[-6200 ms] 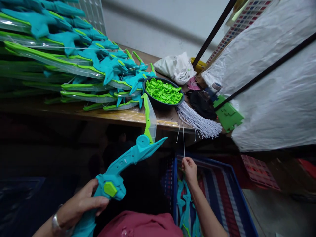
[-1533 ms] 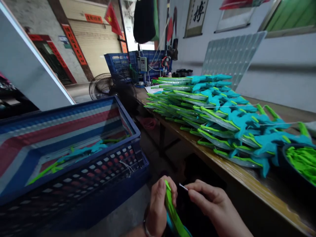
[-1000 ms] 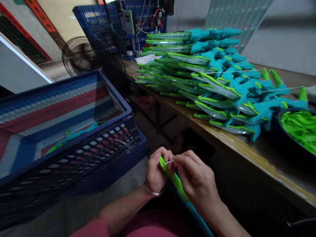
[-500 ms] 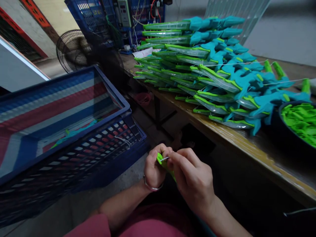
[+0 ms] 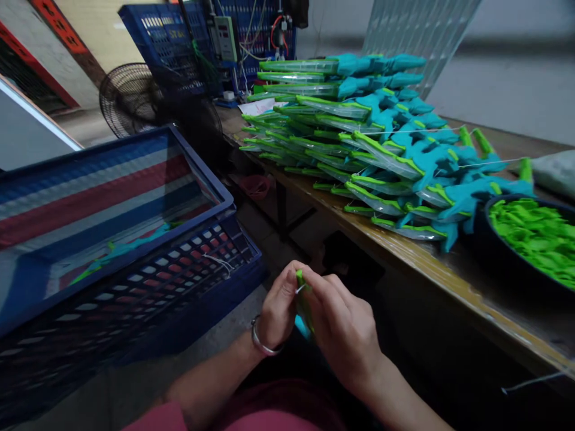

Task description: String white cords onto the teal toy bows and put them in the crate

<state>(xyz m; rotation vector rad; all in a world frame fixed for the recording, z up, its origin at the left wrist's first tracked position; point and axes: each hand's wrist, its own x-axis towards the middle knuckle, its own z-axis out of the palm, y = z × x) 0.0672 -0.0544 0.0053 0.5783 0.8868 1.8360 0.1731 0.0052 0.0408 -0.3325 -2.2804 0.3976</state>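
Low in front of me, both hands meet around a narrow bright green plastic piece [image 5: 305,305]. My left hand [image 5: 279,311], with a metal bracelet at its wrist, is closed on its left side, thumb near the upper tip. My right hand [image 5: 345,323] is closed against its other side, fingers bent over it. A short white cord [image 5: 300,288] shows between the fingertips at the tip. Below the hands a bit of teal plastic [image 5: 302,327] shows; the palms hide most of the piece.
On the right, a wooden bench [image 5: 417,257] bears a large stack of green-and-teal plastic toys [image 5: 381,161] and a dark tub [image 5: 483,227] of small green parts [image 5: 534,233]. A blue crate [image 5: 215,209] with a striped lining stands left; behind it is a fan [image 5: 126,99].
The green piece has turned more upright between my hands, and its cord end has drawn in close to the fingers. My right fingers have moved from pinching the cord to lying along the piece.
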